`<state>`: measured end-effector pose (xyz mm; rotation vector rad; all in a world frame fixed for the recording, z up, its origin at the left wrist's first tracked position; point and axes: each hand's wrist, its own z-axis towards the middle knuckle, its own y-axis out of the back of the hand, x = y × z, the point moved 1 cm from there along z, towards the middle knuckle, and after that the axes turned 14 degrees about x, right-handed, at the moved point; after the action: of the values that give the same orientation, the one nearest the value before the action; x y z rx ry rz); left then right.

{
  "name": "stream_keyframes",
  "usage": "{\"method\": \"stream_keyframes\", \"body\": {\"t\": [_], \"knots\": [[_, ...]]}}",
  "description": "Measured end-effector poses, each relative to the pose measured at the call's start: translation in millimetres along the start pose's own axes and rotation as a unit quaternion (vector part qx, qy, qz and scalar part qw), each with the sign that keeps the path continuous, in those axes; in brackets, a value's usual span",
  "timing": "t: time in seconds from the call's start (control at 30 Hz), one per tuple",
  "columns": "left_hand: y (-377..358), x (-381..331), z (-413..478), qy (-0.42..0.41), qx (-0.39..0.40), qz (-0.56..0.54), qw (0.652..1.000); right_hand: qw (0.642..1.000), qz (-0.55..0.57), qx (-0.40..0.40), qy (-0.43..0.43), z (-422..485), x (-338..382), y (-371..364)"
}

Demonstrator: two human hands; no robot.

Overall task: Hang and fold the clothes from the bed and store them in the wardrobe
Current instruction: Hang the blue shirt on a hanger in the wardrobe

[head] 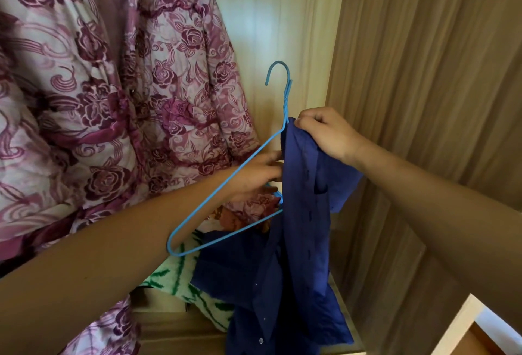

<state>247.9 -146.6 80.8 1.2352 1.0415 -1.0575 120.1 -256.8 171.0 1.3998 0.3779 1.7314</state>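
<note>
Right now the hanger [286, 97], thin blue wire, is held up in front of the open wardrobe [271, 15], hook uppermost and tilted, its long sloping arm running down to the left. The shirt [299, 213], dark blue with small buttons, hangs from the hanger's neck and right side. It falls in long folds below it, with a loose part bunched under the hanger's lower wire.

The right hand [324, 134] sits just right of the neck, knuckles up. Its grip is narrow, fingers curled and pinching the top of the shirt against the point where the wire arms meet.

The left hand [254, 176] reaches through the hanger's triangle, the forearm crossing behind the sloping arm. Its fingers above and thumb below close on the shirt's left edge. The lower wire runs into the same spot, and whether the wire is also inside that grip I cannot tell.

Left of the hanger and behind it, a quilted robe [99, 86] with purple roses hangs inside the wardrobe and fills most of that side. Below the hanger's lowest bend lies a white cloth [180, 278] with green markings, on a wooden shelf [169, 326]. The shirt's hem reaches down to that shelf. Right of the hanger stands a wood-grain panel [423, 72].
</note>
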Motion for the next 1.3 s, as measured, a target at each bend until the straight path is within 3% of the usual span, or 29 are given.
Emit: {"method": "stream_keyframes", "body": {"t": [0.1,0.3,0.37,0.43,0.5,0.6,0.83,0.9,1.03,1.3], "knots": [[1.8,6.6,0.4,-0.012,0.029,-0.032,0.999,1.0,0.0,-0.002,0.0,-1.4,-4.8,4.7],[25.4,5.6,-10.2,-0.044,-0.028,-0.097,0.994,0.999,-0.045,-0.007,-0.016,-3.2,-17.6,10.6],[37.9,-0.7,-26.7,-0.025,0.014,-0.043,0.999,0.998,-0.06,-0.019,-0.012,-0.9,-19.9,8.5],[56.9,-2.6,-44.8,0.053,0.043,0.082,0.994,0.997,-0.064,-0.028,-0.012,2.0,-22.5,7.6],[75.1,-2.1,-60.5,0.151,0.023,0.263,0.953,0.996,-0.084,-0.032,-0.014,5.1,-25.9,7.3],[102.4,-7.4,-76.2,0.198,-0.107,0.437,0.871,0.987,-0.158,-0.042,-0.003,8.7,-29.6,3.5],[152.9,-31.1,-111.7,0.158,-0.351,0.451,0.805,0.936,-0.333,-0.112,0.015,22.8,-32.0,-5.1],[149.7,-41.4,-111.6,0.135,-0.369,0.411,0.823,0.918,-0.369,-0.146,0.003,29.5,-30.6,-4.8],[113.7,-66.2,-89.3,0.029,-0.314,0.279,0.907,0.924,-0.344,-0.167,0.018,35.8,-19.0,-5.6],[54.4,-125.3,-53.5,-0.036,-0.173,0.126,0.976,0.907,-0.36,-0.203,0.075,44.3,21.3,-12.6]]}}
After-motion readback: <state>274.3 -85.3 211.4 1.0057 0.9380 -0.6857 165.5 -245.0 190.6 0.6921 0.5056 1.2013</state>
